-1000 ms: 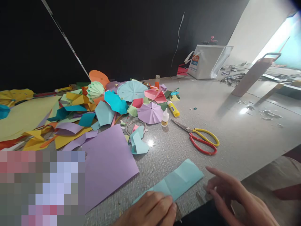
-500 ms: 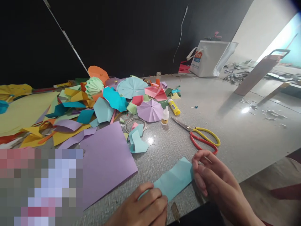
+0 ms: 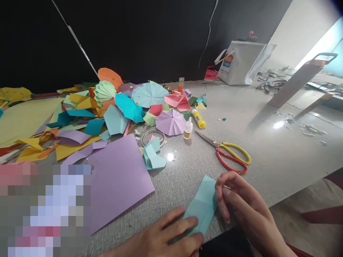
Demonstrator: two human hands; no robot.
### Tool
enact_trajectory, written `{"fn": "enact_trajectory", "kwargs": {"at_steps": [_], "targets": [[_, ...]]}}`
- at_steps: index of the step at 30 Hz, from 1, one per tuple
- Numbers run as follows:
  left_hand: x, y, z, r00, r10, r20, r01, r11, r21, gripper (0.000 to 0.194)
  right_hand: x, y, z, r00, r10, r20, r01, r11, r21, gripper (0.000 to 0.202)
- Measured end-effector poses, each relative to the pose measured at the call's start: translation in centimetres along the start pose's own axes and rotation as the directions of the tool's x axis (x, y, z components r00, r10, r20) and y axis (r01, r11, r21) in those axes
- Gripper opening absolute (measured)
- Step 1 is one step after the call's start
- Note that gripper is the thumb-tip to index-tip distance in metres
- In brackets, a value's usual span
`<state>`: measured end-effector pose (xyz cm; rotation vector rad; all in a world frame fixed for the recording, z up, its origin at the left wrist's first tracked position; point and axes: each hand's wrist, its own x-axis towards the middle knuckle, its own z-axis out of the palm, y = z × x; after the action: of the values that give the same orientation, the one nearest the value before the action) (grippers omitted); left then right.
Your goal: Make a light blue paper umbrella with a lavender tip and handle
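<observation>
A light blue strip of paper lies slanted on the table between my hands, with faint creases across it. My left hand rests over its lower left part, fingers stretched out and apart on the sheet. At the strip's right edge, my right hand is curled, thumb near the bent fingers, and the paper's edge meets the fingertips. Just beyond that hand are scissors with one yellow and one red handle, their blades slightly apart. To the left lies a flat purple sheet.
Folded light blue scraps and a tape ring lie ahead. Behind are a glue bottle, a glue stick and a pleated purple disc. Coloured paper scraps heap up at left. A white bag stands at the back.
The light blue strip has turned to a steeper slant. My left hand has slid right along it, its fingers spreading out. My right hand has barely moved.
</observation>
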<state>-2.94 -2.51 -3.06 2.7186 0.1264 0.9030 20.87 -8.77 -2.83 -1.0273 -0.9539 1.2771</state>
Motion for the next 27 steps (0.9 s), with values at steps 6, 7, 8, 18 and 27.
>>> {"fn": "enact_trajectory", "kwargs": {"at_steps": [6, 7, 8, 18, 27], "targets": [[-0.4, -0.3, -0.6, 0.996, -0.001, 0.086, -0.010, 0.991, 0.137, 0.026, 0.2, -0.3, 0.5, 0.998, 0.001, -0.066, -0.005, 0.998, -0.070, 0.019], [-0.4, -0.3, -1.0, 0.994, -0.014, 0.110, -0.004, 0.987, 0.159, 0.028, 0.3, -0.4, 0.6, 0.998, -0.005, -0.064, -0.001, 0.995, -0.098, 0.026], [-0.3, -0.3, -1.4, 0.990, -0.027, 0.140, 0.002, 0.984, 0.176, 0.029, 0.3, -0.5, 0.7, 0.998, -0.009, -0.064, 0.001, 0.992, -0.129, 0.033], [-0.2, 0.2, -2.1, 0.985, -0.072, 0.159, 0.045, 0.985, 0.169, 0.030, 0.4, 0.2, 0.1, 0.949, -0.297, -0.103, 0.077, 0.538, -0.840, 0.033], [0.1, 0.1, -1.5, 0.986, -0.008, 0.165, -0.016, 0.989, 0.144, 0.024, 0.4, 1.0, 3.0, 0.972, -0.234, 0.017, 0.158, 0.602, -0.783, 0.047]]}}
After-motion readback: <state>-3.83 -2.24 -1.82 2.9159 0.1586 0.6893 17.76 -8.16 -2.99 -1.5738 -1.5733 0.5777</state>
